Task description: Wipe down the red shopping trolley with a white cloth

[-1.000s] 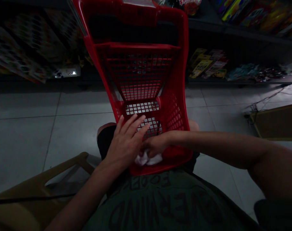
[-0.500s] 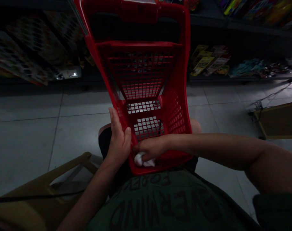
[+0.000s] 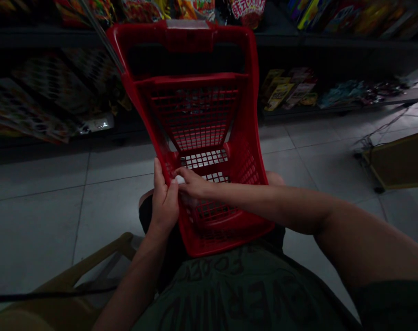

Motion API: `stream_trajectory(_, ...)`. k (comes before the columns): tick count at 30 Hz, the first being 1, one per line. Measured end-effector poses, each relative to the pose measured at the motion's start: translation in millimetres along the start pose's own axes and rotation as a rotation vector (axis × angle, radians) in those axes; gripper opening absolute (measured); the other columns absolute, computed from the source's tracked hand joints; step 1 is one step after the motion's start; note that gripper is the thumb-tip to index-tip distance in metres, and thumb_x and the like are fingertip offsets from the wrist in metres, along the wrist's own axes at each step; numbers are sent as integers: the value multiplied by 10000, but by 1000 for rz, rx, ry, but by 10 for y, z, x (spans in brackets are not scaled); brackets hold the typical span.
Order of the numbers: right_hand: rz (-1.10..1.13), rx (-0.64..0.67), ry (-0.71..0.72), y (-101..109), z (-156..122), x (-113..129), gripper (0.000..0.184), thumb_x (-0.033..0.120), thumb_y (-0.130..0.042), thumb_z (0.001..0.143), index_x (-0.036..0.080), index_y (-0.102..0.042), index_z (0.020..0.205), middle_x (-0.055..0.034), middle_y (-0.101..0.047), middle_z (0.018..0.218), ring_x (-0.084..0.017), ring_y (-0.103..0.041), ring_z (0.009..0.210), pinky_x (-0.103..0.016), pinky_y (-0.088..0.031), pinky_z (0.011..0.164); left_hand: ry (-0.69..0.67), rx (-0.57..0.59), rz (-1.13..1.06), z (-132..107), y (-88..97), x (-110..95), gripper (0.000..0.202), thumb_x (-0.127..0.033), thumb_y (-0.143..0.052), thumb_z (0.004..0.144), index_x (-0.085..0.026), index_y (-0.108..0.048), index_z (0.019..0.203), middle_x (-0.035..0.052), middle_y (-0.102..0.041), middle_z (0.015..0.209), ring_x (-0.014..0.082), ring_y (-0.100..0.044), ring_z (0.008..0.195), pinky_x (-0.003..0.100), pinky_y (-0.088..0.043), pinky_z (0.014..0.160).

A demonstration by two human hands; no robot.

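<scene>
A red plastic shopping basket [image 3: 209, 225] with lattice walls and a tall handle stands tilted between my knees. My left hand [image 3: 165, 202] grips its left rim, fingers along the outside and thumb over the top edge. Inside the basket, against that same left wall, my right hand [image 3: 191, 183] presses a crumpled white cloth [image 3: 180, 179], possibly a tissue. Only a small piece of the cloth shows between the fingers, close to my left thumb. My right forearm crosses over the basket's right rim.
Shelves with packaged goods [image 3: 285, 92] run behind the basket. A yellowish-brown chair-like frame [image 3: 102, 259] is at my lower left. To the right, a brown panel on casters [image 3: 398, 163] stands on the tiled floor [image 3: 115, 202], with cables beside it.
My right hand has moved with the white cloth from the near left corner forward along the left wall. The basket's handle end appears lower in view. My left hand keeps its hold.
</scene>
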State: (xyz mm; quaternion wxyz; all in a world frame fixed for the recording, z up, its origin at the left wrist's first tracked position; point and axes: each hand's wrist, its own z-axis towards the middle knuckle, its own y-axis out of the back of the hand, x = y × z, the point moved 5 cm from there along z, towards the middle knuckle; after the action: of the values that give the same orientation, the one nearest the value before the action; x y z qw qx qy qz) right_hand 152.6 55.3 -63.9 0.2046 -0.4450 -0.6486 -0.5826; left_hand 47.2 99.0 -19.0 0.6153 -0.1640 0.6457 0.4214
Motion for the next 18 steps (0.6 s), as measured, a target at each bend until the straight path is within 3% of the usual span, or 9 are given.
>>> stream_trajectory(2,60,10,-82,-217,-60,-120,401,121,-611,835,139,-527,1227,-81,-608,1227,-173,-573,1133,-256,-468,958,24,-13,13,-21,-1,-16,641,-344,-419,999,-300,-162,1585,-12,-190,1659,195,-241,1507,394,-189,1257)
stream_trajectory(6,194,199,-384,-584,-170,-504,309,136,-708,727,143,-610,1020,-48,-677,947,-203,-643,873,-279,-519,779,21,-15,21,-67,-5,-17,632,-392,-400,1010,-293,-159,1586,-7,-189,1661,182,-192,1520,368,-157,1261)
stream_trajectory(7,226,190,-413,-563,-122,-523,296,148,-708,727,150,-612,1007,-38,-680,925,-201,-644,854,-276,-520,760,17,-10,23,-69,-2,-11,635,-395,-405,1009,-290,-161,1586,-1,-193,1661,183,-191,1520,366,-154,1260)
stream_trajectory(9,323,-1,-374,-337,85,-419,344,163,-677,753,170,-587,1085,-27,-679,988,-189,-643,890,-263,-523,771,10,1,29,-60,7,1,645,-394,-418,1006,-274,-165,1586,17,-192,1661,184,-189,1521,361,-153,1258)
stream_trajectory(11,445,-303,-223,6,332,-174,423,190,-603,822,198,-510,1234,-24,-647,1141,-168,-628,995,-254,-520,840,0,5,33,-40,16,-2,653,-389,-426,1002,-248,-171,1587,38,-183,1663,184,-179,1524,358,-143,1257)
stream_trajectory(13,517,-489,-31,238,516,81,447,209,-516,887,233,-440,1327,-14,-598,1262,-152,-599,1093,-262,-504,922,-17,14,31,-22,16,-20,655,-383,-422,1002,-228,-169,1587,51,-170,1666,183,-166,1527,358,-131,1258)
stream_trajectory(15,508,-508,58,253,602,181,436,197,-470,913,248,-436,1344,-6,-581,1306,-149,-581,1139,-275,-485,972,-18,20,42,-15,13,-37,653,-380,-417,1003,-225,-168,1587,58,-171,1665,183,-175,1525,361,-133,1257)
stream_trajectory(18,378,-357,-92,-14,546,-79,412,110,-472,881,205,-520,1278,-37,-626,1260,-162,-597,1115,-279,-485,972,18,7,72,-29,18,-40,654,-386,-417,1003,-238,-165,1588,59,-185,1661,187,-224,1512,365,-163,1253)
